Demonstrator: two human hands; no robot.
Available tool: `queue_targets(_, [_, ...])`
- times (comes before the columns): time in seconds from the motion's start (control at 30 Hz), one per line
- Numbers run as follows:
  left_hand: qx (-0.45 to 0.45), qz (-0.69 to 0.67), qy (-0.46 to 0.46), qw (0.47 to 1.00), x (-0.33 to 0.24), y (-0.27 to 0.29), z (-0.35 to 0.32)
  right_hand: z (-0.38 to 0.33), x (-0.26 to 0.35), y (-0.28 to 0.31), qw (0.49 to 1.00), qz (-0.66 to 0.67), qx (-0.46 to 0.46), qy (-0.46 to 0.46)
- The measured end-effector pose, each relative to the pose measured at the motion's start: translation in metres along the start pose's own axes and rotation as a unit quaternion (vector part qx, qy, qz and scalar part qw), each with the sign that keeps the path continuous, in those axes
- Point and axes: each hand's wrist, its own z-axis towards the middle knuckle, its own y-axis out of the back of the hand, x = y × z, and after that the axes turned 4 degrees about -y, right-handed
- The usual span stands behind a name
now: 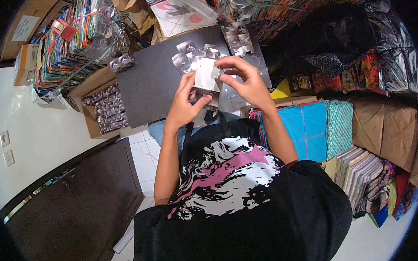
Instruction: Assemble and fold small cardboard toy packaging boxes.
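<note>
My left hand (185, 105) and my right hand (245, 79) both grip a small silvery foil sheet (206, 75), held up over a dark grey board (150, 84). The left thumb and fingers pinch its lower left side, while the right fingers curl over its top right edge. Behind the sheet, several more silver foil pieces (188, 53) lie loose on the board. Another small stack of foil pieces (238, 38) rests at the board's far right.
A cardboard box (91, 128) of folded foil pieces sits left of the board. Piles of colourful cloth (67, 48) stand at back left, and folded turquoise fabric (313, 127) with brown paper parcels (384, 131) lies to the right. A dark door (75, 203) lies at lower left.
</note>
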Motion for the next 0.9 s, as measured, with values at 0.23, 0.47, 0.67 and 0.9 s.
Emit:
queue_targets(0.23, [-0.026,-0.004,0.089,0.996,0.008,-0.018,-0.006,0.005,0.007,-0.009,0.983,-0.158,-0.088,0.034])
queue_targets(0.47, [-0.073,0.080,-0.018,0.994,0.004,-0.027,0.003,-0.006,0.004,-0.007,0.950,-0.289,-0.063,0.100])
queue_targets(0.67, [-0.078,-0.015,-0.042,0.996,0.006,-0.022,0.005,-0.007,0.001,0.003,0.975,-0.218,0.034,0.036])
queue_targets(0.9, [-0.154,-0.015,-0.048,0.987,-0.002,-0.030,0.014,-0.007,0.003,-0.013,0.973,-0.213,-0.079,0.026])
